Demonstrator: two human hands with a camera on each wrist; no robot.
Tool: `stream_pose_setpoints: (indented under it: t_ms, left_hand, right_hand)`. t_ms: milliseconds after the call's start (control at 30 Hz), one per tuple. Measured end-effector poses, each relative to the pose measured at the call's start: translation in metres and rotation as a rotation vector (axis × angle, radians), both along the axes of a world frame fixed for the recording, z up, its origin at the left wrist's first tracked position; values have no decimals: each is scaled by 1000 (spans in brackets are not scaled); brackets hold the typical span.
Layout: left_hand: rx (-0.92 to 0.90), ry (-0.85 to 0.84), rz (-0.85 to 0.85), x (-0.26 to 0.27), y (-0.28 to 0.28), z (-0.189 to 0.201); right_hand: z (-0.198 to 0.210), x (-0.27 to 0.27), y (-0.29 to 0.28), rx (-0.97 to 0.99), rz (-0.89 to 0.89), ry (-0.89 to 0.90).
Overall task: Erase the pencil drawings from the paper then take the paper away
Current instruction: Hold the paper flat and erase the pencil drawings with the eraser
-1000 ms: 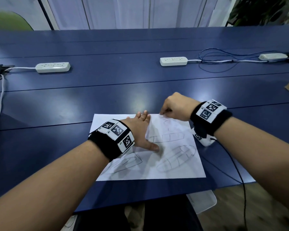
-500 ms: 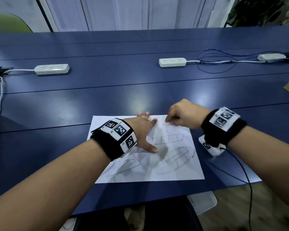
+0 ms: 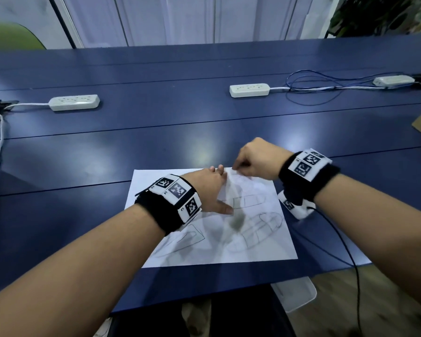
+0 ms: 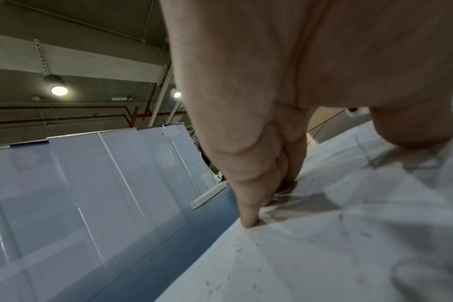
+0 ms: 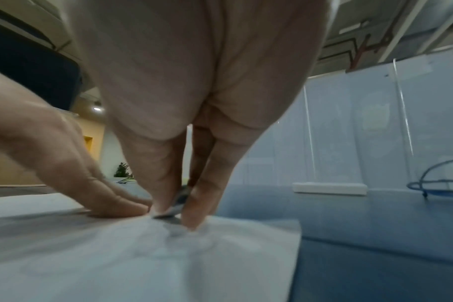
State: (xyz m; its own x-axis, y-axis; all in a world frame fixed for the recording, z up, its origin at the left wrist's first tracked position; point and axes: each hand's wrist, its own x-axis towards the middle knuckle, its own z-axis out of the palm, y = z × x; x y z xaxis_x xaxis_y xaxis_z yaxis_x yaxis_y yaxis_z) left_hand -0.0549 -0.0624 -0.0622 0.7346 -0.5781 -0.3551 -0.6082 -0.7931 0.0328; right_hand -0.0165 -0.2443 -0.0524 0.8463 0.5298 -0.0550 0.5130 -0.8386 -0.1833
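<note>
I see a white paper [image 3: 212,229] lying near the front edge of a blue table [image 3: 156,132], with pencil drawings [image 3: 253,229] of long rounded shapes on it. My left hand [image 3: 208,190] lies flat on the sheet, fingers straight. My right hand [image 3: 258,161] is curled at the paper's far edge, just beside the left fingertips; what it pinches I cannot tell. Three power strips [image 3: 74,102] lie further back.
</note>
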Motion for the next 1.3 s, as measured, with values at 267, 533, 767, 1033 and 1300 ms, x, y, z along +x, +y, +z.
stream_pose_setpoints:
  t_ms: [267,533,767,1033,1300]
  left_hand:
    - [-7,27,28,1,1,-4]
    - [17,31,19,1,-2,-1]
    - [4,51,36,2,0,-4]
    - [-10,53,45,3,-1,-5]
    - [-11,62,36,2,0,-2]
  right_hand:
    - [2,-33,-13,29,185,164]
    - [1,-2,-7,26,72,46]
    - [1,-21,-12,16,143,79]
    - [3,-28,-12,14,153,102]
    - [-1,4,-7,0,1,29]
